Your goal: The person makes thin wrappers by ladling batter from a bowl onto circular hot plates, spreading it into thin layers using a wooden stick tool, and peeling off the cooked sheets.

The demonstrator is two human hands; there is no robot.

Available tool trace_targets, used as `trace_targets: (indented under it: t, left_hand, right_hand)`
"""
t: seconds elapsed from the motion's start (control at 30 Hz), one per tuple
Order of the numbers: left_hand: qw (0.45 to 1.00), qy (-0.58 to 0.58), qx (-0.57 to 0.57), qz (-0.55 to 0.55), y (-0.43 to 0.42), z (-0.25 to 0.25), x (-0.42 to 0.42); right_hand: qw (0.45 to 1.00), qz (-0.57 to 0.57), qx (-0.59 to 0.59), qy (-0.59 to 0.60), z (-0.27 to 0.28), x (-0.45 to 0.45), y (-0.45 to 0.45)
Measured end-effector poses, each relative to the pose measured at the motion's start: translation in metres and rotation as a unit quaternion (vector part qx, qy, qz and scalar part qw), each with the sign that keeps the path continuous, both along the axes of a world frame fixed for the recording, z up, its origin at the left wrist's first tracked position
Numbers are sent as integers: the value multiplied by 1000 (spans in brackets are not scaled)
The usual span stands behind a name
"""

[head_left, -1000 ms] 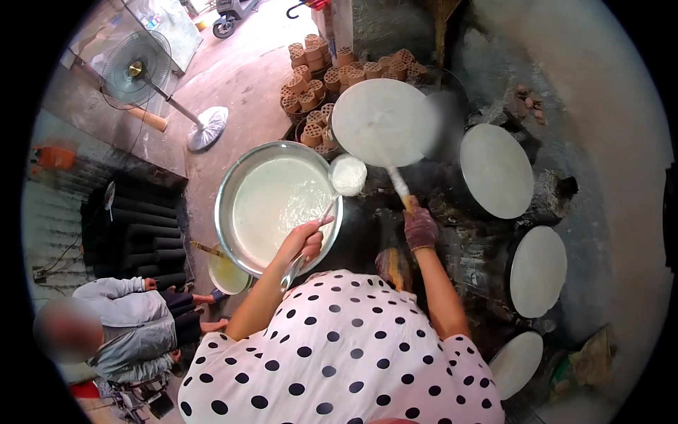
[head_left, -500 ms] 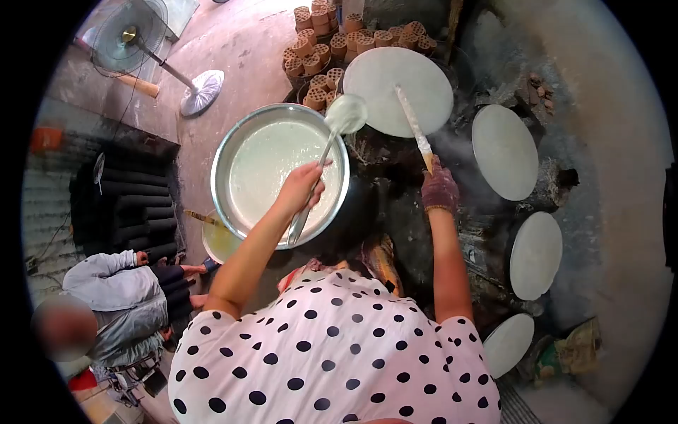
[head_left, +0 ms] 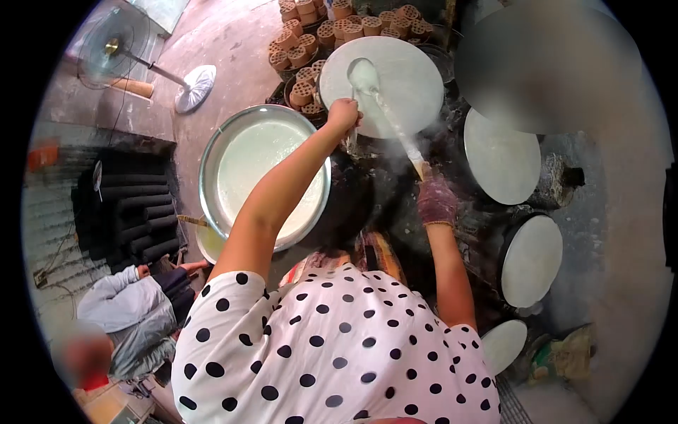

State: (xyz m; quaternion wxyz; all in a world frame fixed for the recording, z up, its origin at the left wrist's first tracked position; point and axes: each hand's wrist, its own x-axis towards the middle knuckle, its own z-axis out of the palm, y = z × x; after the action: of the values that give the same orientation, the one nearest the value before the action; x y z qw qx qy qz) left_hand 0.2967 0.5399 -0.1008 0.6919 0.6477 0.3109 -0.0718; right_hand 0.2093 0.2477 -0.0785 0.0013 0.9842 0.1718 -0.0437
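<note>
My left hand (head_left: 344, 116) is closed round the handle of a ladle (head_left: 364, 73). The ladle's bowl, wet with white batter, is over the far round white steaming surface (head_left: 417, 71); whether it touches is hard to tell. In a purple-brown glove, my right hand (head_left: 437, 201) grips a long flat stick (head_left: 402, 136) coated in white. The stick's far end lies over the same round surface, beside the ladle. Left of my hands stands a wide metal basin (head_left: 205, 172) of white batter, partly hidden by my left forearm.
More round white surfaces (head_left: 500, 157) (head_left: 531, 261) (head_left: 504, 346) curve down the right side amid steam. Perforated clay briquettes (head_left: 304, 92) are piled at the back. A standing fan (head_left: 115, 48), dark cylinders (head_left: 145, 205) and a seated person (head_left: 134, 311) are at left.
My left hand has carried the ladle from above the basin to the far round surface. The stick has stayed over that surface, with my right hand shifting slightly back.
</note>
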Motion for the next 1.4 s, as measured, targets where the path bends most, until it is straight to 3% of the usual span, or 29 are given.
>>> trace_targets:
  t: [0.07,0.13,0.17,0.23,0.3,0.33,0.4,0.47,0.5,0.53,0.6,0.63,0.67,0.7,0.73,0.8,0.83,0.9,0.97,1.0,1.03,1.07,1.13,1.17,1.23,1.27,1.33,1.37,1.4]
  left_hand:
    - [997,-9,-67,48,7,0,0]
    - [944,-5,-329,-32,43,19,-18]
    - [943,-56,-327,-1,35,72,-50]
    - [951,-146,-273,-4,37,109,-92]
    - [958,-127,-257,-15,47,125,-113]
    - [963,-111,-243,-27,52,132,-121]
    - [968,-81,-235,-35,57,137,-128]
    - [964,19,-266,-25,49,133,-141]
    - [970,6,-235,-63,44,118,-151]
    - [977,15,-189,-99,37,105,-160]
    - [981,28,-133,-138,12,92,-180]
    - [973,24,-112,-203,5,91,-190]
    - [952,-1,-167,-257,2,89,-203]
    - [925,-15,-237,-298,-10,97,-211]
    - [900,42,-334,-278,-24,98,-219]
    - [803,97,-554,-198,-78,102,-242]
    - [808,109,-529,-236,-109,101,-247]
    - [825,189,-469,-254,-166,105,-248]
    - [785,215,-499,-298,-192,99,-245]
    - [750,239,-531,-314,-206,99,-240]
    - [756,171,-494,-393,-211,112,-242]
    - [801,60,-333,-494,-224,125,-248]
    - [799,-33,-155,-580,-251,114,-247]
    - [797,-31,-151,-584,-269,109,-247]
    - [794,128,-284,-522,-304,104,-251]
    - [804,124,-277,-512,-325,95,-249]
    - [730,320,-492,-352,-361,75,-243]
    - [735,312,-490,-350,-372,71,-244]
    - [746,304,-490,-333,-379,76,-245]
  right_hand:
    - [999,-27,-6,38,7,2,-4]
    - [989,-26,137,-40,14,-7,-14]
    - [974,-53,204,-82,14,-10,-15]
    - [973,-73,201,-89,3,-7,-7]
    - [970,-94,201,-95,-27,-16,-1]
    - [986,-39,155,-36,-52,-22,0]
    - [994,4,112,15,-62,-33,4]
    - [974,12,220,-51,-57,-79,2]
    - [975,-11,198,-102,-68,-99,-2]
    - [991,-53,113,-38,-79,-120,-6]
    - [985,-27,-111,128,-38,-166,-11]
    - [996,22,-36,81,-40,-194,-30]
    - [996,81,37,26,-42,-224,-46]
    - [983,-19,141,117,-26,-248,-58]
    - [982,-59,139,110,-27,-281,-71]
    - [918,-318,231,65,-43,-338,-96]
    - [866,-425,242,107,-38,-358,-107]
    - [830,-498,248,42,-65,-409,-138]
    - [785,-569,244,-28,-79,-439,-154]
    - [752,-620,224,25,-75,-445,-166]
    - [712,-666,208,82,-72,-451,-174]
    - [693,-684,215,78,-78,-459,-182]
    - [696,-677,241,-1,-90,-467,-199]
    - [691,-680,244,0,-93,-466,-210]
    - [635,-684,359,9,-91,-458,-228]
    - [642,-673,367,16,-102,-453,-240]
    - [693,-651,300,-70,-123,-435,-264]
    - [712,-637,279,-95,-129,-424,-278]
    - [604,-681,410,-51,-121,-406,-295]
